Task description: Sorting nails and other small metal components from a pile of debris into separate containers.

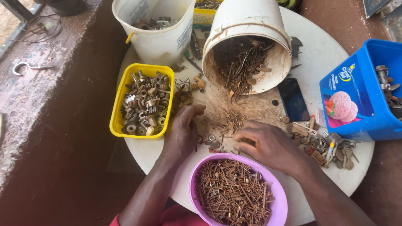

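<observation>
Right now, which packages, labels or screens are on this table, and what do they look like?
Blue tub: right edge, rectangular, ice-cream picture label.
Phone: flat beside tipped bucket, dark blank screen.
White bucket: top left, upright, dark print.
Yellow box: top centre, mostly hidden.

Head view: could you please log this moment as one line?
left hand: flat on table, beside yellow tub | right hand: over loose nails | pink bowl: nails | white bucket: tipped over

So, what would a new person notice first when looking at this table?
Probably the pink bowl full of rusty nails at the near edge, and the white bucket tipped on its side, spilling nails at the centre. Both hands, left and right, rest among loose nails between them, beside a yellow tub of small hardware.
</observation>
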